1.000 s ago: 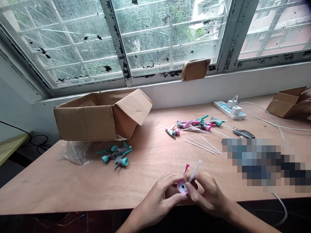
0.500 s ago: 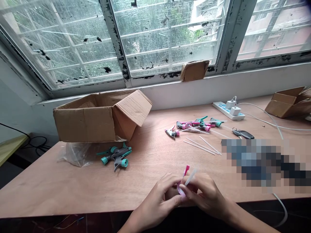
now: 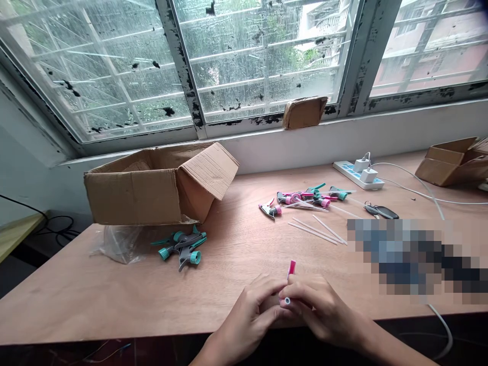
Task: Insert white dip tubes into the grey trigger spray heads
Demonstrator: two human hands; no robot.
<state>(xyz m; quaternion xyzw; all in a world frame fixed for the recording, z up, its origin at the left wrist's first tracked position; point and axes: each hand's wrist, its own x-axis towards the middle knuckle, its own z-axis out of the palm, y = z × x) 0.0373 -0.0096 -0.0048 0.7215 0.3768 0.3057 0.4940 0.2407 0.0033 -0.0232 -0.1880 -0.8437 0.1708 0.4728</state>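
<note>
Close to the table's front edge, my left hand (image 3: 251, 307) is closed around a pink trigger sprayer head (image 3: 292, 267), whose pink tip sticks up above the fingers. Pressed against it, my right hand (image 3: 320, 307) pinches a thin translucent plastic tube (image 3: 287, 301); its round open end faces me. Fingers hide most of the sprayer head and the place where tube and head may meet. Beyond the hands lie loose tubes (image 3: 314, 231) and a pile of pink and teal sprayer heads (image 3: 305, 197). Several teal and grey sprayer heads (image 3: 185, 246) lie to the left.
An open cardboard box (image 3: 131, 198) stands at the back left, with a clear plastic bag (image 3: 120, 244) before it. At the back right are a power strip (image 3: 358, 175), a key fob (image 3: 383, 211) and another box (image 3: 444, 162). A blurred patch covers the table's right side.
The tube has swung from slanting up and away to pointing toward me, so its end now shows. The right fingers have closed further over the sprayer head. Both hands stay in about the same place.
</note>
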